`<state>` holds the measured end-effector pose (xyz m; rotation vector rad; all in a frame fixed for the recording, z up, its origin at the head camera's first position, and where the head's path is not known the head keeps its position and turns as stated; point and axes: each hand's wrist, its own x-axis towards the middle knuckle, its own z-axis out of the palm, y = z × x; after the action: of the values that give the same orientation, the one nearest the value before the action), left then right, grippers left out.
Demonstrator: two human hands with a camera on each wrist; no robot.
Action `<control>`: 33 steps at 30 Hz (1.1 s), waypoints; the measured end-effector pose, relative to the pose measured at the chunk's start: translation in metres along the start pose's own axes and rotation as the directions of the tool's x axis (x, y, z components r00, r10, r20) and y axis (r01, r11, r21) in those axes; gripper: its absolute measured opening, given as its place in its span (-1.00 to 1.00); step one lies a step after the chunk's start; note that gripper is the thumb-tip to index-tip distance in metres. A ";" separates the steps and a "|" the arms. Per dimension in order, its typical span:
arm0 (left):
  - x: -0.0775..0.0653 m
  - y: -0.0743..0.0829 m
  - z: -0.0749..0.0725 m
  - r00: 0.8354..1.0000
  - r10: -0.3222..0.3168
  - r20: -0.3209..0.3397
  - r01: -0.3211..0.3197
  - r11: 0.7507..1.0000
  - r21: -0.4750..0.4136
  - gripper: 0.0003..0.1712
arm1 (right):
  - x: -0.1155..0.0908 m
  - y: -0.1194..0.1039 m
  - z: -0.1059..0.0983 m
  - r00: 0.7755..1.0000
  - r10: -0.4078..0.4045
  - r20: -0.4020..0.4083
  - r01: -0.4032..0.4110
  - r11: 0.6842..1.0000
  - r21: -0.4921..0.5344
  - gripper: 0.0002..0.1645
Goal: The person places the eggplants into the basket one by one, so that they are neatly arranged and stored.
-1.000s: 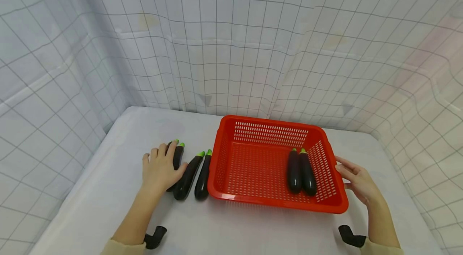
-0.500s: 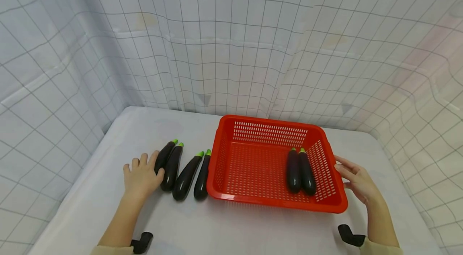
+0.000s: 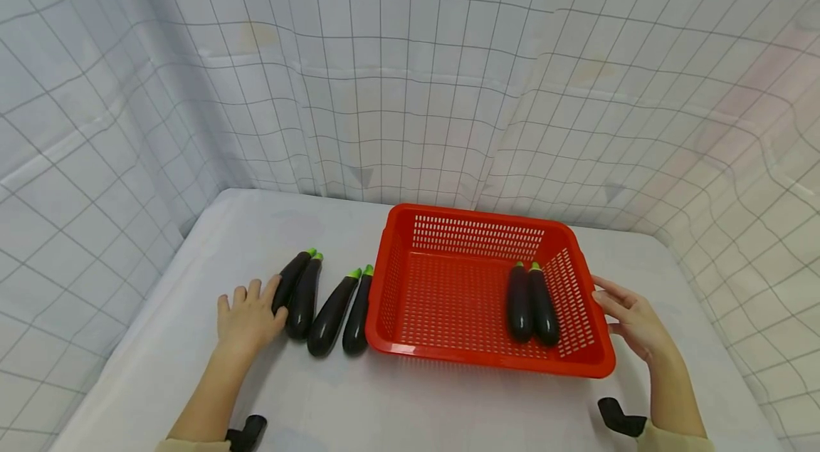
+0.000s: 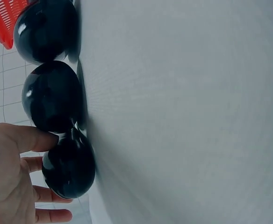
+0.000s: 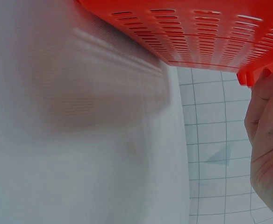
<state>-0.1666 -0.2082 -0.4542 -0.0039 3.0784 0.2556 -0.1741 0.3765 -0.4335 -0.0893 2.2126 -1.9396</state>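
Note:
My left hand point(image 3: 246, 320) is at the leftmost eggplant point(image 3: 293, 274), its thumb on the near side and its fingers spread along the far side. In the left wrist view, the rounded end of this eggplant point(image 4: 70, 165) sits between thumb and fingers. Three more dark eggplants lie to its right: one beside it point(image 3: 304, 302), another point(image 3: 332, 317), and one point(image 3: 359, 317) against the basket. My right hand point(image 3: 634, 320) holds the right rim of the red plastic basket point(image 3: 490, 361), fingertips at the edge. Two eggplants lie inside it, one point(image 3: 519, 302) and another point(image 3: 544, 306), side by side at the right.
A white cloth point(image 3: 410, 409) covers the table. Behind and at both sides hang white curtains with a dark grid point(image 3: 410, 82). Black wrist mounts point(image 3: 246, 431) show at both sleeves.
My left hand has drawn back to the left from over the eggplants to the leftmost one, uncovering the second. The second eggplant has shifted slightly left. The right hand and basket have stayed nearly still.

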 end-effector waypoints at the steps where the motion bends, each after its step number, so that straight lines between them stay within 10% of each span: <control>1: 0.000 0.000 0.000 1.000 0.001 0.003 -0.001 1.000 0.003 -0.35 | 0.000 0.000 0.000 1.000 0.000 -0.001 0.000 1.000 0.002 -0.50; 33: 0.002 0.003 0.008 0.994 -0.011 -0.106 0.010 1.000 -0.010 -0.35 | 0.002 0.001 0.001 0.999 0.025 -0.026 -0.026 0.999 -0.031 -0.45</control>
<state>-0.1682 -0.2034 -0.4620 -0.0356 3.1819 0.2786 -0.1756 0.3752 -0.4350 -0.0406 2.2497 -1.9036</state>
